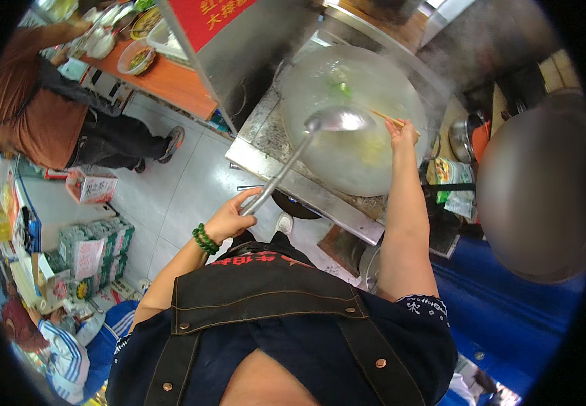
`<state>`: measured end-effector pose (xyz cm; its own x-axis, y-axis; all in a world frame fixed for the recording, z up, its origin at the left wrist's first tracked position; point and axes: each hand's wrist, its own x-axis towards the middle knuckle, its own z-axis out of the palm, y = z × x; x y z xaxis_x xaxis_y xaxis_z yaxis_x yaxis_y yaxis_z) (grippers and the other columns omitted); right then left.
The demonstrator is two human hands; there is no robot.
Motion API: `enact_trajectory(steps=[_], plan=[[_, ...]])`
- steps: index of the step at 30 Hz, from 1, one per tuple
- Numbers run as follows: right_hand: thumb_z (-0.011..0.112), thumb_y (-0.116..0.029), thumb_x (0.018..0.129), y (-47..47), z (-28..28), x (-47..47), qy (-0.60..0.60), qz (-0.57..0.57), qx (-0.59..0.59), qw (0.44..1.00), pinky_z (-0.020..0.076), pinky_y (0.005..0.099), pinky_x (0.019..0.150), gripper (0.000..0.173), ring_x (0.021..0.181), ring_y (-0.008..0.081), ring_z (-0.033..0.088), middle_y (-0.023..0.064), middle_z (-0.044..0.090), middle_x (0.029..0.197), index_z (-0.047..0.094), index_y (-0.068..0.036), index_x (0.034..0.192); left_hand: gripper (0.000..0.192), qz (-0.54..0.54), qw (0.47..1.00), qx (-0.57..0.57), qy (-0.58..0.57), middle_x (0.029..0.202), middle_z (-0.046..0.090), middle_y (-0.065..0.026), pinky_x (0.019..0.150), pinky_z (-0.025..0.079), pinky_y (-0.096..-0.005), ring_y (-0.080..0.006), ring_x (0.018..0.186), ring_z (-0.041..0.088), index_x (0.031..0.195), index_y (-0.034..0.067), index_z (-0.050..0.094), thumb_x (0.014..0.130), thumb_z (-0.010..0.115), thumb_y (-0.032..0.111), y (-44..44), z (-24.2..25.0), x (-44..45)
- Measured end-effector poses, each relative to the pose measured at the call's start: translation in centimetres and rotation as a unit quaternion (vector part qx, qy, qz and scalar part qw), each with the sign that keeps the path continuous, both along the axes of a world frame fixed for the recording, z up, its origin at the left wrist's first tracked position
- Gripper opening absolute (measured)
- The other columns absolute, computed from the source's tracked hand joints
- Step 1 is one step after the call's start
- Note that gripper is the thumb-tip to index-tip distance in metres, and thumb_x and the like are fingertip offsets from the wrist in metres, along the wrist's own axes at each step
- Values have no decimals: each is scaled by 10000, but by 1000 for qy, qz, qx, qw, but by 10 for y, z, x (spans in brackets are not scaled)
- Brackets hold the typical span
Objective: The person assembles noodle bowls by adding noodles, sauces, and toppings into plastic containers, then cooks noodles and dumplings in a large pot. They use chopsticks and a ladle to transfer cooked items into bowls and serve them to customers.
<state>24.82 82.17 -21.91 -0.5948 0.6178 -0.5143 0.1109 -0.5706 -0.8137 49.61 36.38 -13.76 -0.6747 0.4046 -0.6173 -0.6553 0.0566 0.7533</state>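
My left hand (232,217), with green bead bracelets at its wrist, grips the handle of a large metal ladle (341,120). The ladle's bowl is over a wide round pot (323,172) of steaming, cloudy liquid. My right hand (402,133) is above the pot's right part and holds wooden chopsticks (387,116), which point up and left towards the ladle's bowl. Leafy greens (342,89) show in the liquid near the far side, and a pale yellow mass (371,147) lies below the surface nearer me. Steam blurs the contents and the chopsticks' tips.
The stove's metal edge (318,203) runs between me and the pot. A large round dark pan (536,198) is at the right, past a food packet (453,175). A person (44,106) stands at an orange counter (181,83) at upper left. Wrapped green packs (95,248) are stacked at left.
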Motion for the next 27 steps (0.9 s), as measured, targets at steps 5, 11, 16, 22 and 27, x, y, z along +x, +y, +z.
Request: enact_trajectory(steps=[5,11,16,22,27], plan=[[490,-247,990,1,33,45,39,-27,53,997,634,403,584,344,694,358,694,240,603,900,517,94,962,579,113,981,141,-72,682,530,-7,371,265,-212,-48,387,335,1399,133,424,853,532,-28,7,4,-24],[532,-289,983,-61,85,73,132,46,153,978,607,338,542,377,634,283,689,198,630,843,552,87,959,489,110,965,207,-115,773,500,-16,358,272,-191,-51,403,342,1389,111,395,911,460,29,31,5,-57],[557,-299,979,-90,110,90,186,124,303,926,527,254,472,355,568,173,647,125,632,772,611,52,965,414,114,920,312,-207,762,473,-20,333,302,-188,-47,398,331,1370,64,393,956,392,78,40,23,-52],[568,-271,974,3,123,148,49,-13,431,901,499,231,444,295,529,117,608,74,617,714,641,14,951,389,112,893,354,-253,751,463,-23,315,333,-197,-47,394,350,1363,40,386,976,372,80,35,45,-31],[557,-257,975,25,114,158,104,-4,338,935,478,228,409,330,470,144,586,109,616,718,624,65,956,415,112,915,309,-233,729,460,-25,316,335,-208,-60,378,364,1366,36,369,952,386,61,34,60,-23]])
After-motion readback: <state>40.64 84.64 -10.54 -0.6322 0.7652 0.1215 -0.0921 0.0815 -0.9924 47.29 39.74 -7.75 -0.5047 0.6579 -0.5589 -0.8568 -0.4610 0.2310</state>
